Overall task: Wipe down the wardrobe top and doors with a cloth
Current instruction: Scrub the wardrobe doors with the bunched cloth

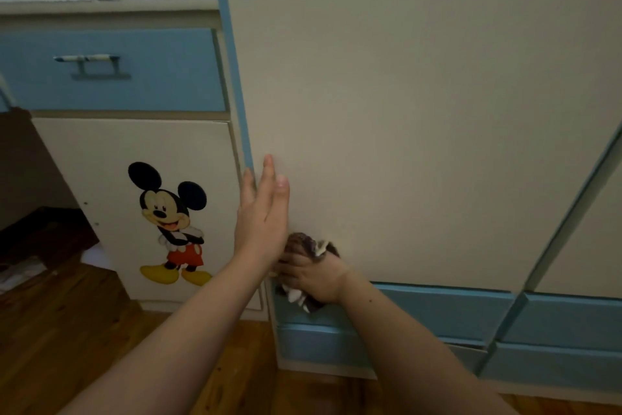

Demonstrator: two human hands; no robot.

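Door panel (pixel 404 112) bare above hands; cabinet (pixel 134 199) flanks left.

A brown wooden plank floor (pixel 50 330) runs along the bottom. On it stands a tall cream wardrobe (pixel 420 112) with blue drawers (pixel 437 312) at its base. Just beside it, to the left, is a lower cream cabinet (pixel 111 152). A dark box (pixel 43 236) sits at far left.

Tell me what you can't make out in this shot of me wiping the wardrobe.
Head view:
Wardrobe top: cut off by the upper frame edge.
Cloth: mostly hidden inside the right hand.
Left hand: seen edge-on, contact with the door unclear.
Dark box, far left: too dim for contents.
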